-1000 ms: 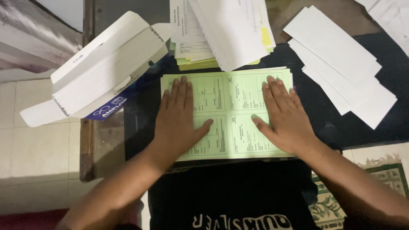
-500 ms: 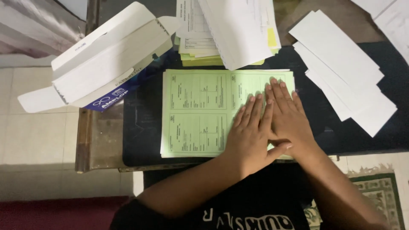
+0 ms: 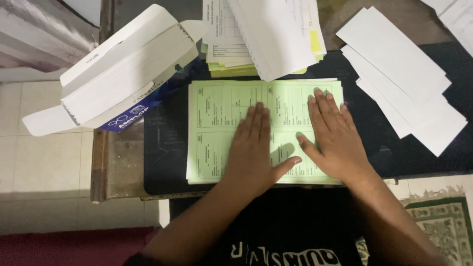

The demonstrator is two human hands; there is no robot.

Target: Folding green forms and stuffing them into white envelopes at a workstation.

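On the dark tabletop, both the left hand and right hand lay flat on a pale green printed paper sheet, fingers extended together, gripping nothing.

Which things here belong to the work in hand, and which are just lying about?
In hand:
- pale green printed form sheet
- left hand, flat on it
- right hand, flat on it

Lying about:
- open white cardboard envelope box
- long white paper envelopes
- stack of white and green papers
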